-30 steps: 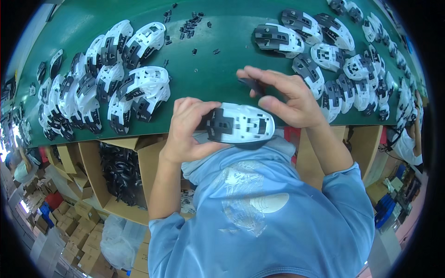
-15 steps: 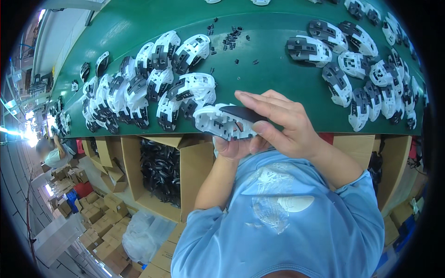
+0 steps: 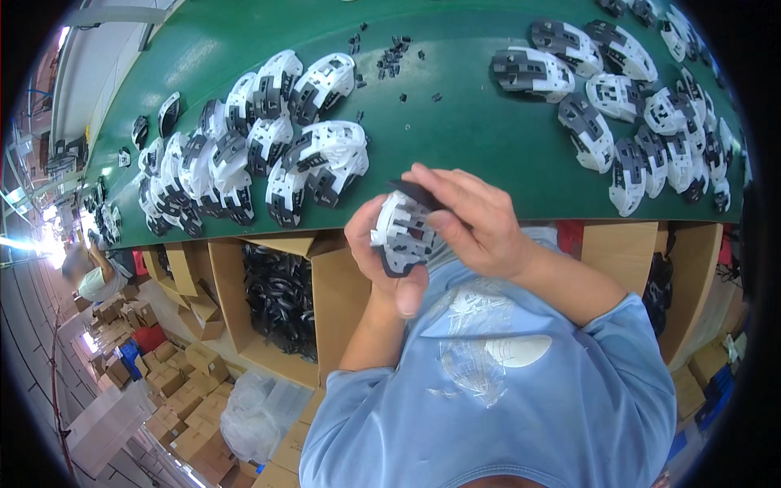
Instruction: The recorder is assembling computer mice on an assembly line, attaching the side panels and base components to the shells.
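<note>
1. Looking down through the head view, I see my left hand [image 3: 382,260] wrapped around a white plastic shell [image 3: 404,233], held at the near edge of the green surface [image 3: 455,114], over the cardboard box of black parts [image 3: 281,297]. My right hand [image 3: 472,220] pinches a small black piece [image 3: 416,193] against the shell's top.
2. A second ago the shell lay flat between both hands, its broad face up; now it is tipped on edge and closer to the left pile of shells [image 3: 252,154]. I judge the black piece is being seated. The right pile [image 3: 643,122] sits untouched.
</note>
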### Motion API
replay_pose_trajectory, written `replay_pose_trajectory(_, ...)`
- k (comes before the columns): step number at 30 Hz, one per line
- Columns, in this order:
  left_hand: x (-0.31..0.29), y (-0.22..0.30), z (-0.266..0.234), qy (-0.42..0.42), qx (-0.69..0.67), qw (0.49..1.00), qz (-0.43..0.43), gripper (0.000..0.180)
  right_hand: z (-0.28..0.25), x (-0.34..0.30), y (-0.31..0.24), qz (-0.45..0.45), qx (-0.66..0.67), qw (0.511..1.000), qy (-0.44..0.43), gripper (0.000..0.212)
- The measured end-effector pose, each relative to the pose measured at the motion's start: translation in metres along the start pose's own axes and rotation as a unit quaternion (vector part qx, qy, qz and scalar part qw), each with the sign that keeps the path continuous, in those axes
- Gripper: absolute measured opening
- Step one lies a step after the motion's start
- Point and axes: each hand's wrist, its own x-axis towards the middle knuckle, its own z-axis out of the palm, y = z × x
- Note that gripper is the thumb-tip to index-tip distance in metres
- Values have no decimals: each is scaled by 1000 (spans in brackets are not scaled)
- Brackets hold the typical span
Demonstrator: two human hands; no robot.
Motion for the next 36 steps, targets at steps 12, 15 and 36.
replay_pose_trajectory(12,7,-5,-13,-36,-47,995,-86,38,-22,6,-8,-10,18,995,-102,48)
replay_pose_trajectory(15,6,-10,-16,-40,-32,995,-82,41,-21,5,-4,18,60,993,-104,46)
replay_pose_trajectory(36,4,-24,9,-26,29,999,-30,47,-15,-7,5,5,19,999,-47,45)
